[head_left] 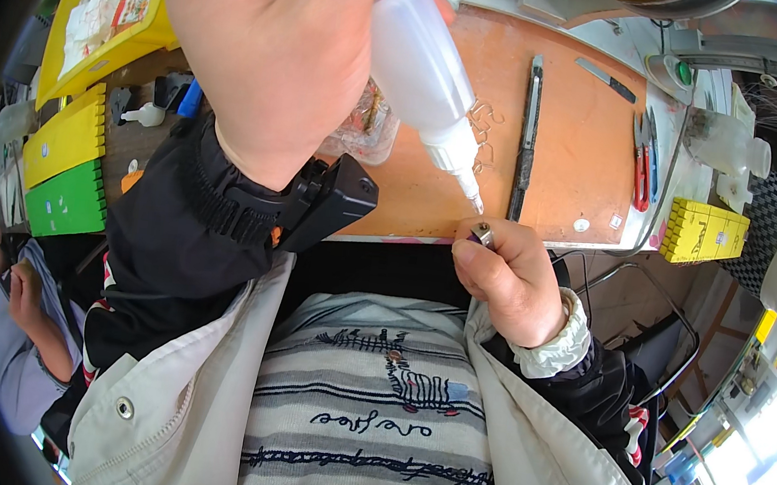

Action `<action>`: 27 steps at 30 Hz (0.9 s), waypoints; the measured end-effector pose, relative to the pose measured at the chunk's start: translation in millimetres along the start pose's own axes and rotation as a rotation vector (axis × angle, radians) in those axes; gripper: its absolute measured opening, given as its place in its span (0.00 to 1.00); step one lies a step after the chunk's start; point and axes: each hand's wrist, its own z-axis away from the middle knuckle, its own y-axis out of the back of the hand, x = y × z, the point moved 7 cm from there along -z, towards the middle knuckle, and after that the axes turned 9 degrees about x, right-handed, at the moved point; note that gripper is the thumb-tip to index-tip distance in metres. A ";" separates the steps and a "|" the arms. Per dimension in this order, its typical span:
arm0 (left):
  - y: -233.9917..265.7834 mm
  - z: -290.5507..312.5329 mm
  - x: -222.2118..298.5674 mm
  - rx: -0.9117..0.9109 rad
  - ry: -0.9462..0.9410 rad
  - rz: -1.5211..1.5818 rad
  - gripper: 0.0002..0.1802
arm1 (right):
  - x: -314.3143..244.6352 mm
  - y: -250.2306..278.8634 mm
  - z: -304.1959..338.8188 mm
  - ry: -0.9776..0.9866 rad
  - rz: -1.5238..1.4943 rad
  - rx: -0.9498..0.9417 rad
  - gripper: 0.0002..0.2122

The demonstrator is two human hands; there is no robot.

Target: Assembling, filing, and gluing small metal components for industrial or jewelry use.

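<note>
Raised at the upper left, my left hand point(271, 50) is closed around a translucent white squeeze bottle point(422, 61). The bottle tilts nozzle-down, and its thin tip comes close to my right hand point(508, 279); whether they touch I cannot tell. Between the thumb and curled fingers of that hand is a lighter point(481, 235), its metal top showing and a bit of purple below it. Most of the lighter is hidden in the fist. Behind the bottle, several bent wire pieces point(484, 125) lie on the orange-brown work board point(565, 181).
A black utility knife point(527, 134) lies across the board, with a smaller blade point(605, 79) beyond it. Red-handled pliers point(642, 165) rest at the right edge. Yellow bins point(707, 233) stand on both sides. A clear tray point(371, 141) sits under my left wrist. Another person's arm point(43, 329) shows far left.
</note>
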 end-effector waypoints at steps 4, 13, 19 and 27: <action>4.1 -3.0 15.9 -0.036 -0.029 -0.028 0.05 | -3.2 -4.8 4.4 -0.015 -0.073 -0.034 0.13; -1.3 -1.0 0.6 -0.034 -0.013 0.020 0.05 | -3.3 -0.8 -0.1 0.000 -0.070 0.015 0.12; 9.9 -1.9 15.9 -0.013 -0.003 -0.014 0.05 | -6.8 -8.4 3.2 0.033 -0.035 -0.038 0.12; 6.3 -1.6 9.2 -0.024 0.000 0.031 0.05 | -5.0 -6.0 1.0 0.049 -0.016 -0.017 0.13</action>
